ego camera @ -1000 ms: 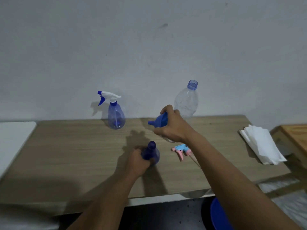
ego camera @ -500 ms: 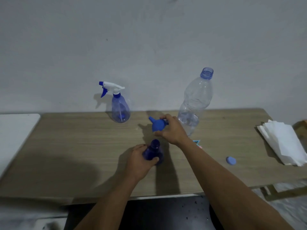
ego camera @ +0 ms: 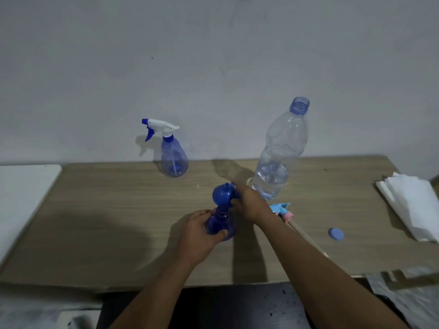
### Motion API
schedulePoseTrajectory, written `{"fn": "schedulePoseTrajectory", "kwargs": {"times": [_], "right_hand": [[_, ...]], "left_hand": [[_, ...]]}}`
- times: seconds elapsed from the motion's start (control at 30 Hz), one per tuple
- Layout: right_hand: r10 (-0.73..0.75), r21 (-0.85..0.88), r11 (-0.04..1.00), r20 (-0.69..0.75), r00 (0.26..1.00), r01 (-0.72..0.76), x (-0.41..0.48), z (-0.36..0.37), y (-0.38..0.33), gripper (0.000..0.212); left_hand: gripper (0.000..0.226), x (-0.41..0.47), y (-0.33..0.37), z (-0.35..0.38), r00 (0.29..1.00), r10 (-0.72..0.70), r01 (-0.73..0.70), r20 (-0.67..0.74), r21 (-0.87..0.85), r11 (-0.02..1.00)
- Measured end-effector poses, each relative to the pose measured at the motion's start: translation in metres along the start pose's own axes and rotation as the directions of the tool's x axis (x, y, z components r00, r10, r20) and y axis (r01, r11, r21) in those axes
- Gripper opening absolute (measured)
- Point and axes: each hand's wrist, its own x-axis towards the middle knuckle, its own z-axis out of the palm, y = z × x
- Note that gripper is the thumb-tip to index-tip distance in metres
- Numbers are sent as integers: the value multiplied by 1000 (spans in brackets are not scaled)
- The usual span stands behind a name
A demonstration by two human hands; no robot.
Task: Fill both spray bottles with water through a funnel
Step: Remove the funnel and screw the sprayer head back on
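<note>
**Now: funnel at the neck of the open spray bottle**

Centre of the wooden table (ego camera: pixel 99 210): dark blue spray bottle (ego camera: pixel 221 225), sprayer head off, neck open. Gripped around its left side by the left hand (ego camera: pixel 198 230), fingers curled onto the body, thumb across the front. Contents impossible to judge through the dark plastic and the fingers.

Directly above that neck: blue funnel (ego camera: pixel 222 194), bowl tipped toward the camera, spout pointing down at the opening (seated or only touching the rim, cannot tell). Pinched at its right edge by the right hand (ego camera: pixel 249 205), fingers closed on the rim.

Farther back, near the wall (ego camera: pixel 213 55), left of centre: second spray bottle (ego camera: pixel 174 160), pale translucent blue, upright, white sprayer with blue trigger and nozzle screwed on. Dip tube visible inside; appears empty or nearly so.

Back right, just behind the right hand: clear water bottle (ego camera: pixel 278 157), tall, upright, uncapped. Water only in the lower part, upper portion empty.

Just beside the right wrist, lying flat on the table: removed sprayer head (ego camera: pixel 283 210), light blue and pink, its long tube trailing toward the near edge along the forearm. Further right, well apart from the bottles: small blue cap (ego camera: pixel 335 233), lying flat.

Far right edge: stack of white paper napkins (ego camera: pixel 413 205). Far left: white surface (ego camera: pixel 21 198) abutting the table.
</note>
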Motion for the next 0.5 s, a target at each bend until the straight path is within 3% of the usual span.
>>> {"fn": "schedulePoseTrajectory", "kwargs": {"times": [0.17, 0.3, 0.5], "right_hand": [[-18, -86, 996, -11, 1000, 17, -44, -17, 7, 48], [-39, -215, 976, -36, 999, 30, -78, -28, 24, 36], [15, -425, 901, -170, 985, -87, -91, -24, 62, 39]], "left_hand": [[45, -6, 7, 0, 1000, -6, 6, -12, 23, 1000], [49, -7, 6, 4, 1000, -16, 15, -20, -13, 1000], [45, -11, 8, 5, 999, -21, 22, -25, 27, 999]]}}
